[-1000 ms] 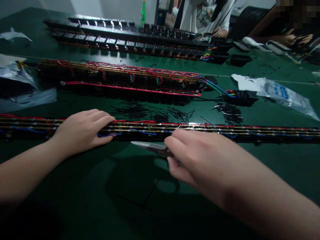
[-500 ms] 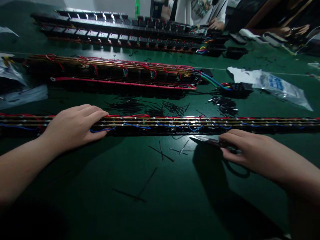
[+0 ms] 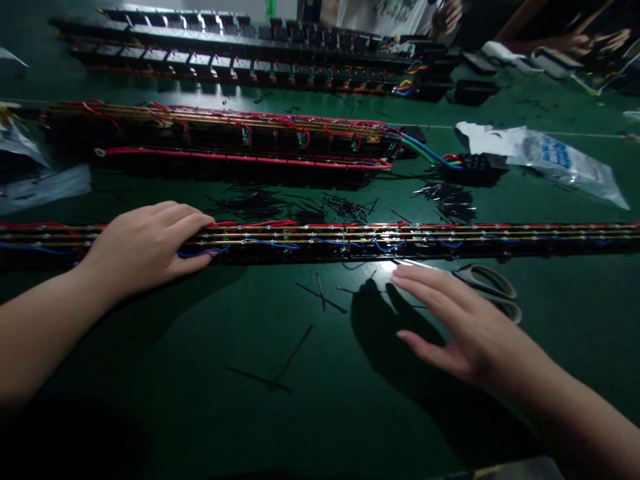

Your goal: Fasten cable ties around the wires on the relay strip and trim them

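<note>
The long railed strip [image 3: 320, 244] is gripped by the left hand [image 3: 150, 237], thumb on its near side. And nothing is held by the right hand [image 3: 460, 327], fingers spread, the scissors [image 3: 465, 272] left lying just beyond it! Between the hands, blue wires [image 3: 440, 243] are already fitted, and thin black pieces [image 3: 321, 294] are scattered, seemingly trimmed off. Beyond both hands, black ties [image 3: 450, 202] are heaped, apparently unused; how much is left cannot be told.

This looks like a workshop: a wired bar [image 3: 320, 245] on a green table [image 3: 350, 400], another person's hand [image 3: 449, 17] at one o'clock.
</note>
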A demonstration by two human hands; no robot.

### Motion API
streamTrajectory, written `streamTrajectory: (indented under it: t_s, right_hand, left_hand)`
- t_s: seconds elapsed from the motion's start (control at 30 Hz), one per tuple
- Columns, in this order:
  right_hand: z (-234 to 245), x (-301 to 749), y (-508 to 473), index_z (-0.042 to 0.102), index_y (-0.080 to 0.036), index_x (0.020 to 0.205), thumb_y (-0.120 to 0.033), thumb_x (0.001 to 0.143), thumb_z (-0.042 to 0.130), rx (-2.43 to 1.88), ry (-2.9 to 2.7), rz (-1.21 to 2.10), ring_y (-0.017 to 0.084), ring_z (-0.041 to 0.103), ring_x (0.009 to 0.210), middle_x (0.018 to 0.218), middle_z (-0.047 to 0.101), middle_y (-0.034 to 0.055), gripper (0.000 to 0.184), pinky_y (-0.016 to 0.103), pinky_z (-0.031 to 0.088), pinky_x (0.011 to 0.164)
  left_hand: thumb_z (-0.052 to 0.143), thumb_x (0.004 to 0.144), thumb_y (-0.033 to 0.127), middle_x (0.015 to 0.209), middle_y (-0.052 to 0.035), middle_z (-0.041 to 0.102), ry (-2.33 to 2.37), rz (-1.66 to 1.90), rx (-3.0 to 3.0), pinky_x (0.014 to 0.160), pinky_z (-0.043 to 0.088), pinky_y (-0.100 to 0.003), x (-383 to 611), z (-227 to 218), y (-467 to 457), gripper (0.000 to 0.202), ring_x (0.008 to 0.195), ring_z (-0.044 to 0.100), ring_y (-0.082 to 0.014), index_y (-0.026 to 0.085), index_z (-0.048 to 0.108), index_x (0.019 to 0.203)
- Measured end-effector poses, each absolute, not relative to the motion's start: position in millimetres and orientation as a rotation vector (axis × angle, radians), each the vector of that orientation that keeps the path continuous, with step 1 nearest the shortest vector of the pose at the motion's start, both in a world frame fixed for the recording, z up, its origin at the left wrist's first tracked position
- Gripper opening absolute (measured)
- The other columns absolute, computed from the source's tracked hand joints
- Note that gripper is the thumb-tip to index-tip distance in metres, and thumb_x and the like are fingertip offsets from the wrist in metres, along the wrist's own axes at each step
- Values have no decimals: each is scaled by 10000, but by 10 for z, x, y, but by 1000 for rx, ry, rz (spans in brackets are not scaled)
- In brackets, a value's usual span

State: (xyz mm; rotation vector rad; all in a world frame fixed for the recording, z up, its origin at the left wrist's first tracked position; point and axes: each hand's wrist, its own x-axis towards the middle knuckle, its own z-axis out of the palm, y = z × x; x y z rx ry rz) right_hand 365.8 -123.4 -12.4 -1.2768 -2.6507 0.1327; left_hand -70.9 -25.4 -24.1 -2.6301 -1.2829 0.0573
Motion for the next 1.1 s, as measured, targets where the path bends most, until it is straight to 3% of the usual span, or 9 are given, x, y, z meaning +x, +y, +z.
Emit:
streamTrajectory:
  t_s: [0.13, 0.23, 0.4, 0.5, 0.57, 0.63, 0.8, 0.93, 1.1]
  right_hand:
    - [-330, 3330, -1272, 299, -38, 1551, -526, 853, 680, -1247, -2763, 311, 359, 395, 1467, 1546, 428, 280, 933, 560, 435, 1138]
    - [-402, 3102, -1202, 335, 6, 1529, -604, 867, 628, -1143, -2806, 322, 372, 379, 1473, 1558, 405, 294, 946, 560, 400, 1162]
    - [-449, 2724, -1070, 421, -48, 1466, -441, 899, 636, -991, -2633, 419, 296, 457, 1406, 1503, 501, 221, 723, 441, 442, 1129]
    - [-414, 2652, -1000, 594, -132, 1149, -291, 869, 613, -1015, -2443, 379, 260, 603, 1086, 1152, 683, 149, 322, 407, 512, 922]
    - [-349, 2699, -971, 585, -173, 934, -214, 816, 593, -1093, -2435, 330, 232, 572, 877, 920, 663, 93, 125, 376, 475, 773]
    - [-266, 2786, -957, 567, -179, 878, -196, 790, 596, -1108, -2559, 354, 215, 530, 819, 870, 633, 73, 95, 354, 422, 729]
    - [-144, 2926, -947, 595, -185, 878, -284, 844, 628, -1156, -2778, 386, 198, 530, 812, 855, 612, 29, 110, 368, 358, 789]
    - [-166, 2913, -944, 607, -180, 856, -189, 855, 584, -1204, -2762, 431, 180, 537, 788, 838, 618, 18, 25, 350, 346, 781]
    - [-183, 2917, -942, 624, -173, 840, -152, 865, 568, -1128, -2745, 428, 174, 537, 779, 824, 621, 18, 64, 341, 352, 771]
  left_hand:
    - [381, 1014, 412, 1183, -128, 651, -1285, 72, -2616, 835, 501, -389, -717, -248, -245, 396, 1025, 625, -273, 132, 554, 1235]
    - [403, 998, 414, 1176, -134, 654, -1273, 75, -2610, 826, 491, -374, -713, -241, -246, 409, 1021, 621, -273, 122, 563, 1234]
    - [422, 992, 366, 1216, -148, 645, -1359, 143, -2609, 842, 467, -364, -657, -179, -285, 408, 1049, 608, -281, 89, 572, 1253]
    - [435, 994, 357, 1234, -138, 637, -1397, 170, -2609, 863, 456, -353, -633, -156, -301, 398, 1070, 592, -271, 97, 563, 1267]
    - [445, 994, 353, 1231, -126, 636, -1406, 161, -2610, 876, 452, -347, -629, -160, -301, 389, 1074, 583, -262, 104, 561, 1269]
    - [464, 987, 349, 1221, -115, 639, -1424, 123, -2617, 880, 451, -347, -631, -173, -298, 380, 1064, 580, -257, 108, 568, 1262]
    - [490, 978, 353, 1204, -89, 633, -1480, -15, -2674, 914, 449, -367, -641, -208, -296, 366, 1065, 568, -250, 124, 575, 1250]
    - [495, 970, 368, 1164, -69, 645, -1461, -80, -2665, 883, 454, -346, -668, -239, -279, 349, 1024, 566, -227, 143, 584, 1222]
    - [514, 955, 391, 1178, -98, 652, -1351, 32, -2608, 824, 465, -335, -685, -253, -251, 395, 1013, 578, -240, 124, 576, 1240]
